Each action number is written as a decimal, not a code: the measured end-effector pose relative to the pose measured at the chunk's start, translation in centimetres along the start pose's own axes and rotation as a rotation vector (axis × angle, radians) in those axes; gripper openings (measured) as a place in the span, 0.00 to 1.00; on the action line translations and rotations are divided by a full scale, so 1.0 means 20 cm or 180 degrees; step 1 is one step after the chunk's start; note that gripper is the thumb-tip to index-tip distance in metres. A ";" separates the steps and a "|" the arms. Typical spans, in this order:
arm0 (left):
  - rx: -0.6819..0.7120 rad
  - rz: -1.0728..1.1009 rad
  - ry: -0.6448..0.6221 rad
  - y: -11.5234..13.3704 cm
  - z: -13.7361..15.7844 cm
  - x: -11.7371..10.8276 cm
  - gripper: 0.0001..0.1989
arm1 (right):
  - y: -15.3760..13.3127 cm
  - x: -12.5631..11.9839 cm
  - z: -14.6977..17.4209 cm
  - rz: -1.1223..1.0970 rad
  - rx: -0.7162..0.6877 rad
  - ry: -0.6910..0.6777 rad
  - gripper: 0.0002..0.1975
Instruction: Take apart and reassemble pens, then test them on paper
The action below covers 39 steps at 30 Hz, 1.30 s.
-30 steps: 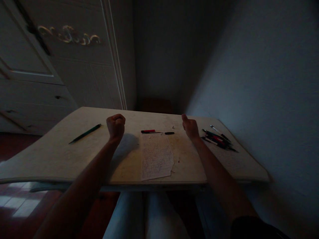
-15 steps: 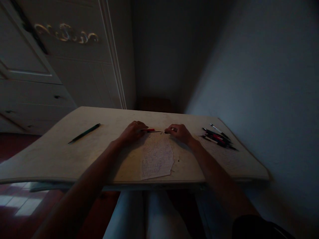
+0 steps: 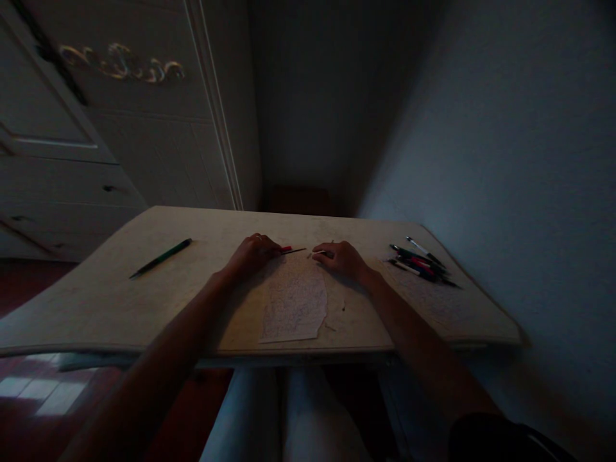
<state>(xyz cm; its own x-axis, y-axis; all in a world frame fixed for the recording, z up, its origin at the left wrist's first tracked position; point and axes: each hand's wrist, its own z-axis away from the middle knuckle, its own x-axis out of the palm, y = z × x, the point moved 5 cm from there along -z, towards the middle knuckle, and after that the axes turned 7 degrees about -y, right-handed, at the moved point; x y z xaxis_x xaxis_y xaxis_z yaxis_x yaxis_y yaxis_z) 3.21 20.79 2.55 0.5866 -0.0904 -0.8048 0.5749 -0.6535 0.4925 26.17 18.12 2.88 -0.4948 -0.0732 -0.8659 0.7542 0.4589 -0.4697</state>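
My left hand [image 3: 254, 252] rests on the table with its fingers closed around a red pen piece [image 3: 287, 248] and a thin dark pen refill [image 3: 295, 251], whose tip points toward my other hand. Across a small gap, my right hand [image 3: 342, 258] is closed in a pinch on a small, thin piece, too dark to name. Below both hands lies a sheet of paper [image 3: 294, 307] covered in handwriting, one edge ragged. Tiny pieces lie near its top and right side.
On the pale table [image 3: 192, 321], a green pen [image 3: 161, 258] lies at the left. Several pens [image 3: 418, 262] are piled at the right beside another written sheet [image 3: 428, 298]. A wall [image 3: 529, 160] borders the right side, and a white cabinet [image 3: 158, 147] stands behind at the left.
The paper has slid slightly left and toward me. The red piece juts out less from my left hand, and the refill now tilts upward. My right-hand fingers have shifted.
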 end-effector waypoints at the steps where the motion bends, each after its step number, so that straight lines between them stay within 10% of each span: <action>1: -0.0041 0.0004 0.0007 -0.01 0.00 0.00 0.09 | -0.01 0.01 0.00 0.0013 0.0006 -0.0037 0.11; 13: -0.0129 0.0198 0.0699 -0.06 0.01 -0.06 0.09 | -0.02 0.03 0.00 -0.0009 0.0006 -0.0186 0.14; 24: -0.0294 -0.0055 -0.0636 0.09 0.05 -0.01 0.10 | -0.03 0.05 0.00 -0.0145 -0.0069 -0.0188 0.14; 39: -0.0531 -0.0623 -0.0728 0.09 0.03 0.04 0.11 | -0.05 0.03 0.00 0.0292 0.0162 -0.0033 0.14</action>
<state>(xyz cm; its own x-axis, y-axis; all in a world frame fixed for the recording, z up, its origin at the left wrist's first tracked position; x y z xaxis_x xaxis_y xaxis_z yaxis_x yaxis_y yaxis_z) 4.36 18.99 2.57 0.3238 -0.1540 -0.9335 0.7604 -0.5448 0.3536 25.22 17.65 2.84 -0.4185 -0.0422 -0.9073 0.8171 0.4186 -0.3963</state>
